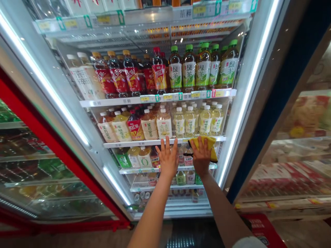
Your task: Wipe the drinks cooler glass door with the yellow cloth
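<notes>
Left grip (168, 158) open, fingers spread against the glass door (116, 86). Right grip (201, 156) open too, palm flat over a yellow cloth (207, 143) on the same glass. Behind it, white shelves (111, 101) packed with bottled teas (203, 69), green caps on the top row shown. Farther left, a red-framed cooler (51, 120).

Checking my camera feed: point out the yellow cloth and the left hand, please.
yellow cloth (204, 142): head view, on its upper fold.
left hand (168, 159): head view, on the back of the hand.
</notes>
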The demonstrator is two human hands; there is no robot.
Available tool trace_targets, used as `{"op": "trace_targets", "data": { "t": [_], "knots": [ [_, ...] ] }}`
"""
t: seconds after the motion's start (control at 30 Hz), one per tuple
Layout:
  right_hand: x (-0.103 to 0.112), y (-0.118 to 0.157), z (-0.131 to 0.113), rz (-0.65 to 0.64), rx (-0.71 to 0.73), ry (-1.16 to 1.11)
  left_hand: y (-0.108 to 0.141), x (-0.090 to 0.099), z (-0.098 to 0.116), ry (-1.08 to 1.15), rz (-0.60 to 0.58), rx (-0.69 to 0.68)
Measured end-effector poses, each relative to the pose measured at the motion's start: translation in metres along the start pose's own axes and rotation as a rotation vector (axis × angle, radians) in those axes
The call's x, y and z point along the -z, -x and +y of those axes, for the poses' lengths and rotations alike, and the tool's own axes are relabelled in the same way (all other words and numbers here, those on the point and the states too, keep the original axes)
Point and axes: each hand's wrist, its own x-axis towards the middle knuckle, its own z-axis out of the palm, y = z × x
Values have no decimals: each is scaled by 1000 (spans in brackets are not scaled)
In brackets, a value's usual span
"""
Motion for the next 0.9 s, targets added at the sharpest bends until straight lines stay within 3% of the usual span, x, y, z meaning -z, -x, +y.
{"op": "trace_targets", "data": {
  "t": [0.07,0.13,0.23,0.33,0.43,0.57,0.67,0.77,0.9],
  "knots": [
    [2,16,1,-113,76,0,2,1,-8,5,4,-3],
    [4,21,5,-133,65,11,3,3,-17,10,2,5],
    [0,5,-4,21,-80,30,6,6,-34,22,2,18],
    [-15,-11,-35,137,-149,19,9,11,-50,22,1,15],
    [-26,-2,-59,7,-91,15,11,15,-63,14,-9,-4],
    [-24,22,-55,-132,-14,7,14,18,-78,23,-18,-6],
    [-24,13,-58,-5,-128,9,17,20,-90,36,-26,-1],
    [-35,-5,-86,101,-176,-10,21,21,-103,45,-25,-11],
    [-45,5,-120,-93,-58,-9,25,23,-118,48,4,-11]
  ]
}}
